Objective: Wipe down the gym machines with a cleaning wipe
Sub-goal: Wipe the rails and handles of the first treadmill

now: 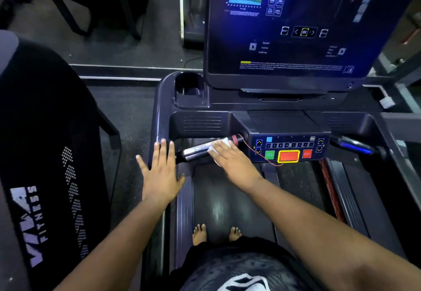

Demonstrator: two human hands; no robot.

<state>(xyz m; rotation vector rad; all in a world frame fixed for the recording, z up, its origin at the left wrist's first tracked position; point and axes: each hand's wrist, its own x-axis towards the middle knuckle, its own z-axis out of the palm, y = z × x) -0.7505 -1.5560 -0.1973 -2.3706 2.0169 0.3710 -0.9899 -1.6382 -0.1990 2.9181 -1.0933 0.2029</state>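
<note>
I stand on a dark treadmill [164,113] facing its console. My right hand [230,156] presses a white cleaning wipe [222,142] onto the left chrome pulse-grip handle [196,150], just left of the button panel [289,149]. The wipe shows only past my fingertips and beside my palm. My left hand [159,172] is spread flat with fingers apart, holding nothing, over the treadmill's left side rail close to the handle's outer end.
A large lit screen [284,24] rises above the console, with a cup holder [189,88] to its left. A thin red safety cord [250,151] loops by the panel. Another machine with a fitness logo [45,154] stands at left. My bare feet [216,233] are on the belt.
</note>
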